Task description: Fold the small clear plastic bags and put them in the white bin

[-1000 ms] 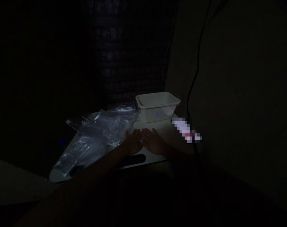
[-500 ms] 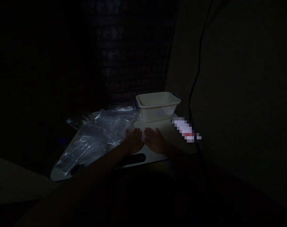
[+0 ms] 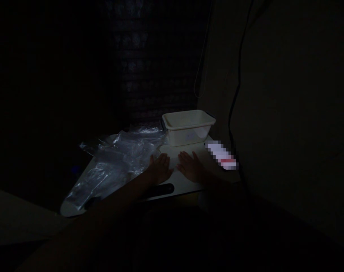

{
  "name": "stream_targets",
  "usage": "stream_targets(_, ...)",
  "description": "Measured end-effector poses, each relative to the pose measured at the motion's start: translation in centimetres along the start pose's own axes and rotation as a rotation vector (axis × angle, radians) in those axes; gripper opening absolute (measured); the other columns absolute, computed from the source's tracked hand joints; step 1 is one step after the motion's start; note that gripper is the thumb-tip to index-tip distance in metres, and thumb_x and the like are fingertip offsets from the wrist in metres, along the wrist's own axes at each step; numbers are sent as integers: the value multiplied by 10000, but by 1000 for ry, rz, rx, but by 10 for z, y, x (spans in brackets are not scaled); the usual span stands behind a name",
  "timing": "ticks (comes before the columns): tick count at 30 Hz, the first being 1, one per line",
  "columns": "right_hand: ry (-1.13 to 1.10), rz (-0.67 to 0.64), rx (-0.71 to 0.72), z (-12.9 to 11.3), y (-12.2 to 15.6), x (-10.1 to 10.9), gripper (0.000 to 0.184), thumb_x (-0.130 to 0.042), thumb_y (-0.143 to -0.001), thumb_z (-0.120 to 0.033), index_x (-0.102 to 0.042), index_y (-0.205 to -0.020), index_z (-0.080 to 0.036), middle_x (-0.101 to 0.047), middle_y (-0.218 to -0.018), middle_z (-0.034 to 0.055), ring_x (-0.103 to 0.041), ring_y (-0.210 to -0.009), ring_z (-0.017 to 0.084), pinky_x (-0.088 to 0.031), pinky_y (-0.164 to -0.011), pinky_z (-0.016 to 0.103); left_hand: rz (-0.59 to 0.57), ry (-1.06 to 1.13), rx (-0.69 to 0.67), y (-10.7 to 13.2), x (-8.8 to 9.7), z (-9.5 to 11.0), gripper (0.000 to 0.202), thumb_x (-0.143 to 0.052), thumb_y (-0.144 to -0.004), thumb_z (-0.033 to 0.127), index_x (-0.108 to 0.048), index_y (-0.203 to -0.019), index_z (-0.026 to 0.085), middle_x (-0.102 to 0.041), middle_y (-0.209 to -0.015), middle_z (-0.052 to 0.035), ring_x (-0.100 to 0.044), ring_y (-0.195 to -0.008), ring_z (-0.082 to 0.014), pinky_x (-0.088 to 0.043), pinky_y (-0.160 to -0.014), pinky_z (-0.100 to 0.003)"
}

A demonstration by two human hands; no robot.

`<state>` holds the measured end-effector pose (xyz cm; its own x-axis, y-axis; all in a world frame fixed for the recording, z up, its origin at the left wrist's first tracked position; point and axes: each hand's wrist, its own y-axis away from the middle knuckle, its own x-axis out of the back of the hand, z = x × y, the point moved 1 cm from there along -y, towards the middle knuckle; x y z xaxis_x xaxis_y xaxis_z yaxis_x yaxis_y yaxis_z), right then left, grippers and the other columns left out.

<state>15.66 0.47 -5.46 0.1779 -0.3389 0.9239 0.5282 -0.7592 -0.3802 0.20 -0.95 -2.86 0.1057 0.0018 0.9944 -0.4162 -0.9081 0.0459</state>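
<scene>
**Fingers flat on the desk, hands now drawn apart**

The fingers (image 3: 164,158) of both hands lie stretched out flat and loosely spread, palms down, holding nothing. A second ago the left hand (image 3: 159,169) and the right hand (image 3: 192,167) lay side by side with their inner edges touching. Now a strip of bare surface shows between them. The right hand has slid to the right and a little further from the person, while the left has barely shifted.

The room is very dark, and only the middle of the view is lit. Both hands rest on the pale desk (image 3: 183,182), which has not moved. The heap of clear plastic (image 3: 115,160) covers the left half of the desk and reaches from its near left corner up toward the back. Its crumpled edge lies just beside the left hand's thumb; I cannot tell whether they touch. The heap looks unchanged.

At the back of the desk stands a cream tub (image 3: 188,127), upright, open-topped and in the same place as before. To the right of the right hand, near the desk's right edge, lies a blurred white thing (image 3: 221,155) with a red patch. A dark slot (image 3: 160,189) is cut in the desk just under the left wrist.
</scene>
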Motion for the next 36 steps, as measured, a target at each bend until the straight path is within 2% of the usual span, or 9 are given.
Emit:
stream_targets(12,-8,67,-36,19,12,2,408,-263,-848,-321,-483,-1108,-96,-454,-1207,168,-339,-1170,246,-177,-953,507,-13,-15,4,-1,-2,-1,572,-183,-820,405,-257,-1277,70,-192,-1350,-160,-138,-1247,-270,-72,-932,-572)
stream_targets(18,29,17,-46,24,16,7,382,-260,-849,-310,-505,-1081,-132,-472,-1197,146,-339,-1168,251,-190,-947,522,-10,-20,-5,0,-1,0,570,-175,-823,405,-260,-1277,71,-195,-1350,-159,-138,-1246,-271,-84,-932,-571)
stream_targets(24,153,-18,43,35,23,12,350,-276,-843,-262,-505,-1084,-153,-496,-1173,134,-350,-1157,269,-254,-905,546,-15,-29,3,-2,-3,-1,578,-169,-823,407,-242,-1284,67,-189,-1352,-156,-131,-1248,-271,-77,-935,-568)
stream_targets(29,277,-46,131,52,29,4,326,-300,-834,-213,-510,-1083,-206,-463,-1216,96,-325,-1176,259,-244,-910,530,-40,-25,12,-1,-1,-1,567,-171,-824,408,-228,-1293,94,-178,-1357,-145,-118,-1253,-258,-73,-941,-555)
stream_targets(33,292,-83,89,58,29,0,318,-317,-827,-209,-528,-1062,-167,-463,-1211,119,-332,-1170,267,-221,-913,529,-43,-18,7,0,0,-1,566,-170,-825,405,-238,-1288,87,-183,-1355,-147,-119,-1251,-266,-88,-934,-562)
stream_targets(36,266,-83,37,57,27,5,340,-293,-835,-217,-515,-1078,-131,-466,-1202,145,-335,-1166,271,-207,-914,532,-13,-19,-13,-1,-2,-2,568,-173,-824,403,-243,-1284,78,-196,-1350,-159,-131,-1247,-278,-91,-928,-570)
